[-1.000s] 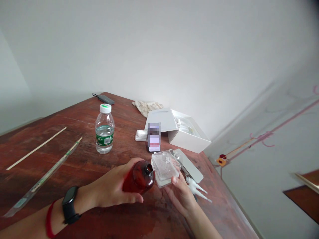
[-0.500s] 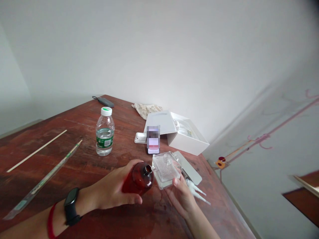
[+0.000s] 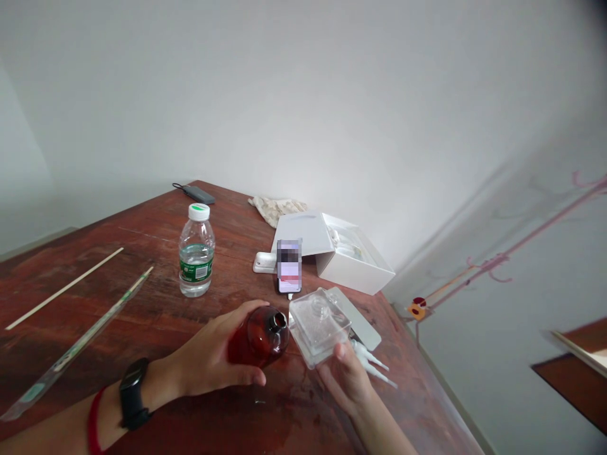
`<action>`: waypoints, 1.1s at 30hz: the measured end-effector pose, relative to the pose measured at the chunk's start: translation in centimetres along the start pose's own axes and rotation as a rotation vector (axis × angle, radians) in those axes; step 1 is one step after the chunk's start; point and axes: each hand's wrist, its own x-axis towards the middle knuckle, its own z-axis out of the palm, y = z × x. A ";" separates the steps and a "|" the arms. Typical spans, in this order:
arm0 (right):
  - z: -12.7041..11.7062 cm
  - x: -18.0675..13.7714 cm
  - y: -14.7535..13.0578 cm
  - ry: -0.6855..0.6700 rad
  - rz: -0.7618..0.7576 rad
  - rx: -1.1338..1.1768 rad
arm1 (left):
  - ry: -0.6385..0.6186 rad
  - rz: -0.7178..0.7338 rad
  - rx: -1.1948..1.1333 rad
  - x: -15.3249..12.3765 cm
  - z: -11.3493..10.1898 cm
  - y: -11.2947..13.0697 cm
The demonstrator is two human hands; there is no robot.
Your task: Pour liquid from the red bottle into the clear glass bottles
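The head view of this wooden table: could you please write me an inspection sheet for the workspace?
Surface: red-brown wooden table, scuffed.
Things in hand: red bottle, neck open, tilted toward a clear square container.
Clutter: water bottle, phone, white box, cloth, bare stick, wrapped stick, white droppers.
Hands: left hand grips the red bottle; right hand holds the clear square container from below.
Cables: short dark lead on a flat grey device at the far edge.
Surroundings: plain white wall.

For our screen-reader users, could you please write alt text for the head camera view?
A person's left hand holds a red bottle tipped sideways, its open neck next to a clear container held in the right hand, at a wooden table. Behind stand a water bottle, a phone and a white box.
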 end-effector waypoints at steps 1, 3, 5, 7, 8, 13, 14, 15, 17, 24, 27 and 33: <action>0.0 0.0 0.0 0.002 -0.003 0.003 | -0.004 0.000 -0.002 0.0 0.0 0.0; -0.1 -0.1 0.0 0.012 -0.002 0.010 | -0.004 -0.003 -0.006 -0.1 0.1 -0.1; -0.1 -0.1 -0.1 0.018 -0.002 0.020 | -0.003 -0.013 0.000 -0.2 0.2 -0.2; -0.1 -0.1 -0.2 0.020 -0.011 0.029 | -0.006 -0.024 0.018 -0.3 0.3 -0.3; -0.1 -0.1 -0.2 0.021 -0.018 0.033 | -0.007 -0.032 0.027 -0.3 0.3 -0.4; -0.2 0.1 -0.1 0.020 -0.039 0.031 | -0.010 -0.073 0.074 -0.3 0.1 -0.5; -0.3 0.2 0.0 0.020 -0.040 0.026 | -0.021 -0.072 0.080 -0.3 0.0 -0.4; -0.3 0.3 0.0 0.021 -0.041 0.022 | -0.032 -0.070 0.083 -0.3 0.0 -0.4; -0.3 0.4 0.0 0.022 -0.040 0.021 | -0.044 -0.067 0.083 -0.3 -0.1 -0.2; 0.4 0.3 -0.2 0.008 -0.021 0.058 | -0.029 -0.080 0.078 -0.4 0.2 -0.3; 1.3 0.2 -0.2 0.039 -0.047 0.073 | -0.016 -0.101 0.092 -0.6 0.3 -0.3; 2.0 0.2 -0.2 0.085 -0.069 0.111 | -0.016 -0.058 0.096 -0.7 0.3 -0.2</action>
